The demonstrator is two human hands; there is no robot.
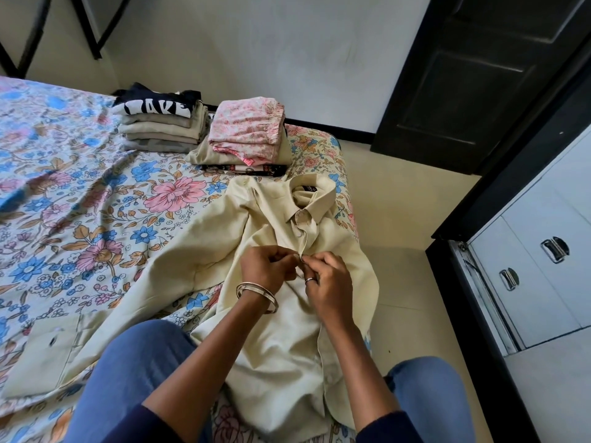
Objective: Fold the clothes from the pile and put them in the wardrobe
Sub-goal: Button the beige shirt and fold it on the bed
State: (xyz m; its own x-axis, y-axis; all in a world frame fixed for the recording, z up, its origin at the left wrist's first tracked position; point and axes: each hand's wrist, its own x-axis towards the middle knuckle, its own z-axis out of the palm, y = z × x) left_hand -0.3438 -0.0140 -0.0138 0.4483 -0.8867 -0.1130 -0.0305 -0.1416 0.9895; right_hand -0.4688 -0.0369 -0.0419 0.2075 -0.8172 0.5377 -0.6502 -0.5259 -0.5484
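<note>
A cream shirt (281,314) lay spread face up on the bed (80,219), its collar pointing toward the far wall and one long sleeve stretched out to the left, the cuff near the lower left edge of the view. The left hand (265,266) and the right hand (326,282) were together at the shirt's front placket, just below the second visible button. Both hands pinched the fabric edges there, fingertips nearly touching each other. Whether a button sat between the fingers could not be told. The left wrist carried a bangle (256,295); a ring (310,279) showed on the right hand.

At the far end of the bed stood two stacks of folded clothes. The left stack (160,129) had a dark top with white lettering uppermost, over grey and beige items. The right stack (246,135), just beside it, had a pink patterned garment on top. The shirt collar lay near the base of the right stack. A wardrobe (527,266) with white panels and metal handles stood to the right, apart from the bed. The person's knees in blue trousers (140,372) flanked the shirt's lower part.
</note>
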